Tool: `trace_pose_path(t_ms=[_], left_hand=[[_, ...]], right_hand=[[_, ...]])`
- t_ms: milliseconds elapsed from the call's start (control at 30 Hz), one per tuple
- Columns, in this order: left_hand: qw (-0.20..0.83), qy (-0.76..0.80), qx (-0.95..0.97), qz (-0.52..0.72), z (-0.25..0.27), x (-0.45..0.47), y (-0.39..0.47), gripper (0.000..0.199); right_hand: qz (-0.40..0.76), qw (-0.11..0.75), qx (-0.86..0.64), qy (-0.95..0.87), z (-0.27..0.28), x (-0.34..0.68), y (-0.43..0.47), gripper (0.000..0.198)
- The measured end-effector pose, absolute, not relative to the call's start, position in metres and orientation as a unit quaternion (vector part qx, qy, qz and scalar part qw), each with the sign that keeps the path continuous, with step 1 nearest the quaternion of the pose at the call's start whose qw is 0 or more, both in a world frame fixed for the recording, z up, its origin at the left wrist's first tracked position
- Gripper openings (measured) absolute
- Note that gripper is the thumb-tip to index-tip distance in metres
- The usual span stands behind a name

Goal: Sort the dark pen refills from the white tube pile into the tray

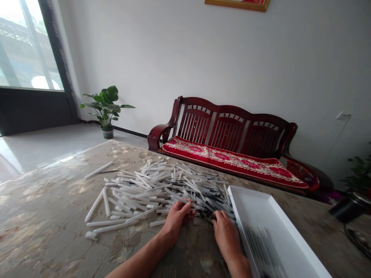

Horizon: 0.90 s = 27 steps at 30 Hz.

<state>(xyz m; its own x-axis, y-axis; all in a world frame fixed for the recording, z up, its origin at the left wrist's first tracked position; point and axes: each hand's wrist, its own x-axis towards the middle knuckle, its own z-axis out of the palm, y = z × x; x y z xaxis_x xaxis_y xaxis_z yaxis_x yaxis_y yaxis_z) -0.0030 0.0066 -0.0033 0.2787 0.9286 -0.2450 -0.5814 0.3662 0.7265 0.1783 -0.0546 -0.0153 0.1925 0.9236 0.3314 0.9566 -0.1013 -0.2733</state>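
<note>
Two bare hands [176, 217] [227, 234] are showing, plus uncountably many pen-like tubes [162, 189], one white tray [278, 224], one wooden settee [214, 106], one floral seat runner [223, 155], two leafy plants [106, 104] [359, 173] and one picture frame [237, 5].

One head-worn camera above the tabletop [43, 220], facing forward and down, left hand [176, 218] and right hand [226, 234] near, bench [228, 133] and wall [162, 50] beyond

Home living room: carved wooden settee [228, 127], potted plant [106, 106].
</note>
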Motion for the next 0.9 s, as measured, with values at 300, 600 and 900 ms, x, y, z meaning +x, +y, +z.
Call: trace_pose_path(t_ms=[300, 600, 900], left_hand=[[0.751, 0.331, 0.284, 0.497, -0.005, -0.002, 0.006, 0.048], [0.755, 0.327, 0.296, 0.485, -0.007, -0.002, 0.005, 0.045], [0.754, 0.33, 0.305, 0.478, -0.004, -0.001, 0.003, 0.044]], right_hand=[[0.229, 0.555, -0.641, -0.479, -0.016, 0.162, -0.049, 0.031], [0.329, 0.622, -0.598, -0.383, -0.011, 0.14, -0.051, 0.031], [0.362, 0.63, -0.579, -0.37, -0.013, 0.135, -0.049, 0.029]])
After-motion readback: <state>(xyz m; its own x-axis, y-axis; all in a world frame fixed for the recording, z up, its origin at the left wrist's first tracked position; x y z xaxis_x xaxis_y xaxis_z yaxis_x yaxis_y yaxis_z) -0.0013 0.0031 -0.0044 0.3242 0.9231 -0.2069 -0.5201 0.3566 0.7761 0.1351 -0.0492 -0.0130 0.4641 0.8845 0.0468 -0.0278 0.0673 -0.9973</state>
